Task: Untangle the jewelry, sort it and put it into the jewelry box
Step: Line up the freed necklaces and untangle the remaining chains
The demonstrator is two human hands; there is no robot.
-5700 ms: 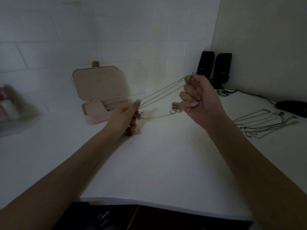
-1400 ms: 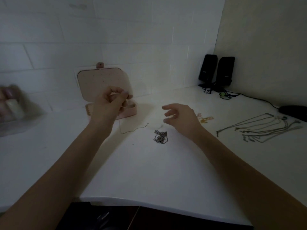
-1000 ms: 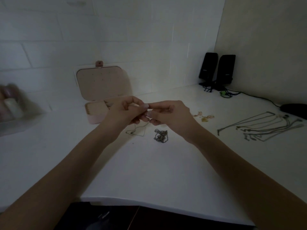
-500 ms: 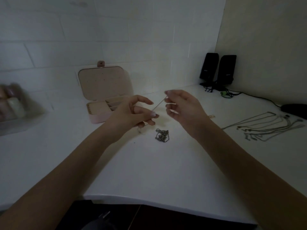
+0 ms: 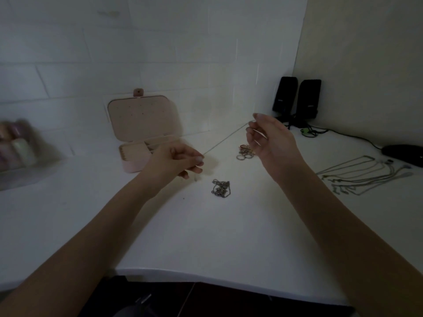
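A thin silver chain (image 5: 226, 138) is stretched taut in the air between my two hands. My left hand (image 5: 177, 160) pinches its lower end just in front of the pink jewelry box (image 5: 137, 124), which stands open at the back. My right hand (image 5: 270, 138) pinches the upper end, raised above a small heap of rings (image 5: 245, 153). A tangled grey clump of chain (image 5: 220, 188) lies on the white table below the hands. Several untangled necklaces (image 5: 364, 177) lie spread out on the right.
Two black speakers (image 5: 297, 99) stand in the back corner with cables (image 5: 320, 132) running right to a dark object (image 5: 405, 154). A blurred pastel item (image 5: 16, 147) sits at the far left. The table's front edge (image 5: 206, 277) runs below my forearms.
My hands have drawn apart, the right one up and to the right, so the chain is pulled out longer between them. The heap of rings, hidden behind my right hand before, now shows.
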